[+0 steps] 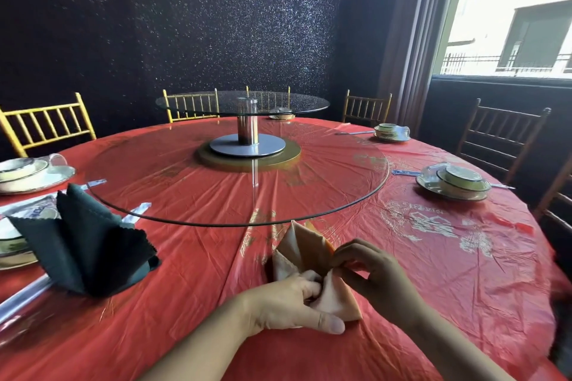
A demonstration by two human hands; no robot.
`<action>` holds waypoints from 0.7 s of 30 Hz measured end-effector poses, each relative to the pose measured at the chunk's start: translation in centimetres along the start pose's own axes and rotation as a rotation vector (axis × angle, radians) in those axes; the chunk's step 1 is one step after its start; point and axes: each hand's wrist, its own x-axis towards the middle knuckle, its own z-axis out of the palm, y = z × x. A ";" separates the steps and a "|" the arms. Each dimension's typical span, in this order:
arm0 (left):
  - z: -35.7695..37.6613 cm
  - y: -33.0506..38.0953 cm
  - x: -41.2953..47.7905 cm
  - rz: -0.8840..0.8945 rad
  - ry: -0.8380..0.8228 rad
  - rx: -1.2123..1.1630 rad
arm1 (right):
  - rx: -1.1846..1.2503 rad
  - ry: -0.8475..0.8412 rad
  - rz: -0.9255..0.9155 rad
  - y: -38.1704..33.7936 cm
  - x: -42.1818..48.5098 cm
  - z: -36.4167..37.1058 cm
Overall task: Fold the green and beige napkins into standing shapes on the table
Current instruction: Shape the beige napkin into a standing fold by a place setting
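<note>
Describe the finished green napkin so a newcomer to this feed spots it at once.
Find the round red-clothed table with its glass turntable. At the near left, the green napkin stands fanned in upright pleats. It alone is dark with zigzag edges; the beige napkin nearby is pale.

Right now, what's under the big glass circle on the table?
Through the glass turntable you can see the red tablecloth with its gold prints, and a gold disc at the middle. Whatever lies beneath that disc is covered, so I cannot tell.
</note>
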 end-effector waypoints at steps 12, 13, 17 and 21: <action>0.3 -0.3 0.6 -0.119 -0.011 0.050 | -0.069 0.157 0.093 -1.1 -1.1 0.7; 0.3 -0.3 0.6 -0.136 -0.011 0.014 | -0.099 0.188 0.118 -1.1 -1.8 0.8; 0.1 0.3 0.6 -0.161 -0.017 -0.050 | -0.237 0.156 0.118 -0.7 -4.4 0.9; 0.5 0.8 0.8 -0.130 0.052 0.011 | -0.233 0.124 0.112 -0.7 -4.8 1.0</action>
